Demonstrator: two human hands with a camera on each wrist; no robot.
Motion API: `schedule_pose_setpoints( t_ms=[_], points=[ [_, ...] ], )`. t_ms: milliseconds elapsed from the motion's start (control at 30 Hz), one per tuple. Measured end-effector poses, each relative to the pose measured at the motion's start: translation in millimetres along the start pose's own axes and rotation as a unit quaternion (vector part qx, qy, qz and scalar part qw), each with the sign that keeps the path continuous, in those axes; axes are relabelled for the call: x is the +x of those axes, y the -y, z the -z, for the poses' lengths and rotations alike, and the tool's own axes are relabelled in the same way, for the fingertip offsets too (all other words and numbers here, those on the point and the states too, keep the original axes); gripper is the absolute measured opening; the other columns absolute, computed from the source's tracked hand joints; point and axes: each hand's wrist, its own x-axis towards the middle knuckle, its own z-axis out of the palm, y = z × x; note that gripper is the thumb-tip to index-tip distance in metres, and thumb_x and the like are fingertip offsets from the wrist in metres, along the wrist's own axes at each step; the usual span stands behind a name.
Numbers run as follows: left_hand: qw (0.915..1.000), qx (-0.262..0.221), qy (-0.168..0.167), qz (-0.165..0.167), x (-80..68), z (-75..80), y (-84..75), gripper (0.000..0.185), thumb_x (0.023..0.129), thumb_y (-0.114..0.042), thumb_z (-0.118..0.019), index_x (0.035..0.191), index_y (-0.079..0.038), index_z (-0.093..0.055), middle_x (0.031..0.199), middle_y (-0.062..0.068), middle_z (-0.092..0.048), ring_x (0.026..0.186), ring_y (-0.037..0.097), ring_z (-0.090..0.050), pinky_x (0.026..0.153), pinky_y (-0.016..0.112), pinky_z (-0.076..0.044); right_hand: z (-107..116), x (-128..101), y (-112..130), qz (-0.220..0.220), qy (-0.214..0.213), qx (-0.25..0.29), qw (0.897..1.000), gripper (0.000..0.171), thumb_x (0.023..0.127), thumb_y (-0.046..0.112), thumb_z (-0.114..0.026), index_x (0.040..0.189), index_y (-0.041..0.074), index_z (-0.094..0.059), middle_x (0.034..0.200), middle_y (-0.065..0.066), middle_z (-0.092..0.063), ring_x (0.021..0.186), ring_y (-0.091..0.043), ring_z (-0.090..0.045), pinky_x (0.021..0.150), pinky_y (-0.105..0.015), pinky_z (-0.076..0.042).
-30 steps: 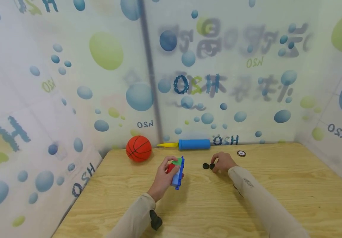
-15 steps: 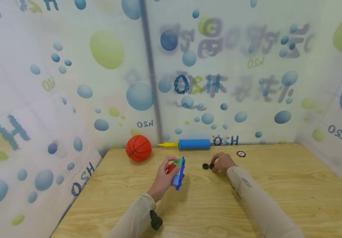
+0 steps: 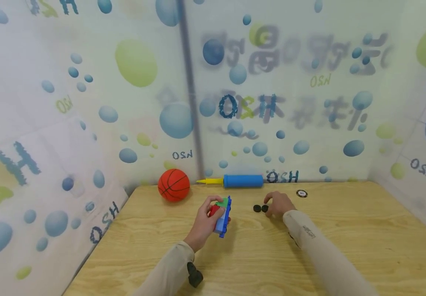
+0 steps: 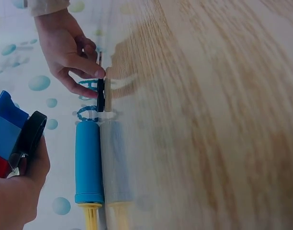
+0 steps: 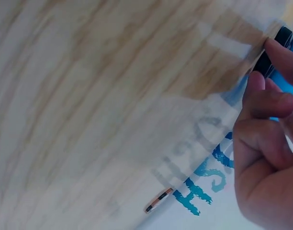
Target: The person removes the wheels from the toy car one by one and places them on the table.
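In the head view my left hand grips a small toy vehicle made of red, green and light blue parts on a dark blue base, raised over the table and tipped on its side. A black wheel shows on it in the left wrist view. To the right, my right hand reaches down to the tabletop, pinching a flat black wheel by its edge between thumb and finger. Right beside that one, a second black wheel lies flat on the wood.
Along the back of the wooden table lie a red basketball-patterned ball and a blue hand pump with a yellow nozzle. A poker chip lies behind my right hand. Patterned curtains enclose the table.
The head view has shifted slightly. Both hands keep nearly the same place, the left still holding the toy vehicle and the right at the black wheel.
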Motion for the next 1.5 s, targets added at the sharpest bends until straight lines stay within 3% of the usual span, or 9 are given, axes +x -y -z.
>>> schedule_pose_setpoints(
  t_ms=[133, 333, 733, 1067, 1367, 1500],
  points=[
    [1.0, 0.0, -0.001, -0.001, 0.1, -0.6, -0.3, 0.03, 0.104, -0.025, -0.054, 0.133, -0.019, -0.046, 0.137, 0.027, -0.048, 0.095, 0.024, -0.073, 0.081, 0.042, -0.062, 3.1, -8.0, 2.9, 0.017, -0.003, -0.004, 1.0, 0.039, 0.076, 0.004, -0.082, 0.113, 0.005, -0.07, 0.117, -0.024, -0.068, 0.083, -0.027, -0.062, 0.069, -0.037, -0.051],
    [1.0, -0.007, 0.0, 0.002, 0.8, -1.7, 0.0, 0.031, 0.105, -0.024, -0.053, 0.134, -0.019, -0.045, 0.136, 0.027, -0.05, 0.095, 0.025, -0.073, 0.081, 0.04, -0.062, 5.7, -20.5, 12.4, 0.065, 0.012, 0.028, 0.997, 0.033, 0.08, 0.007, -0.081, 0.111, 0.002, -0.07, 0.093, -0.014, -0.072, 0.075, -0.018, -0.065, 0.067, -0.035, -0.054],
    [0.9998, -0.017, 0.002, 0.009, 3.8, -5.7, 3.1, 0.033, 0.105, -0.025, -0.053, 0.136, -0.019, -0.044, 0.138, 0.026, -0.047, 0.098, 0.026, -0.073, 0.081, 0.04, -0.062, 4.6, -46.3, 33.9, 0.107, 0.029, 0.089, 0.99, 0.03, 0.082, 0.011, -0.081, 0.108, 0.0, -0.07, 0.085, -0.011, -0.068, 0.071, -0.018, -0.062, 0.061, -0.031, -0.053],
    [0.9998, -0.003, -0.017, 0.007, 11.1, -4.3, -3.6, 0.033, 0.105, -0.025, -0.052, 0.136, -0.018, -0.045, 0.136, 0.026, -0.051, 0.096, 0.022, -0.073, 0.083, 0.04, -0.062, 3.9, -58.1, 52.3, 0.138, 0.017, 0.086, 0.987, 0.028, 0.083, 0.013, -0.081, 0.106, 0.002, -0.07, 0.076, -0.004, -0.064, 0.065, -0.015, -0.056, 0.06, -0.029, -0.05],
    [0.9994, -0.029, -0.019, 0.001, 12.1, -6.1, -3.1, 0.032, 0.108, -0.027, -0.042, 0.138, -0.016, -0.043, 0.13, 0.024, -0.054, 0.096, 0.023, -0.073, 0.08, 0.036, -0.061, 1.6, -68.1, 66.3, 0.199, 0.013, 0.134, 0.971, 0.025, 0.085, 0.017, -0.079, 0.107, 0.008, -0.07, 0.076, -0.003, -0.064, 0.058, -0.013, -0.054, 0.054, -0.027, -0.05],
    [0.9987, -0.051, -0.012, 0.002, 11.5, -7.0, -2.6, 0.033, 0.108, -0.027, -0.035, 0.139, -0.015, -0.041, 0.126, 0.021, -0.057, 0.095, 0.021, -0.072, 0.079, 0.032, -0.06, -3.8, -72.1, 72.0, 0.241, 0.013, 0.162, 0.957, 0.027, 0.086, 0.014, -0.079, 0.11, 0.006, -0.07, 0.078, -0.004, -0.066, 0.056, -0.01, -0.054, 0.053, -0.025, -0.049]
  ],
)
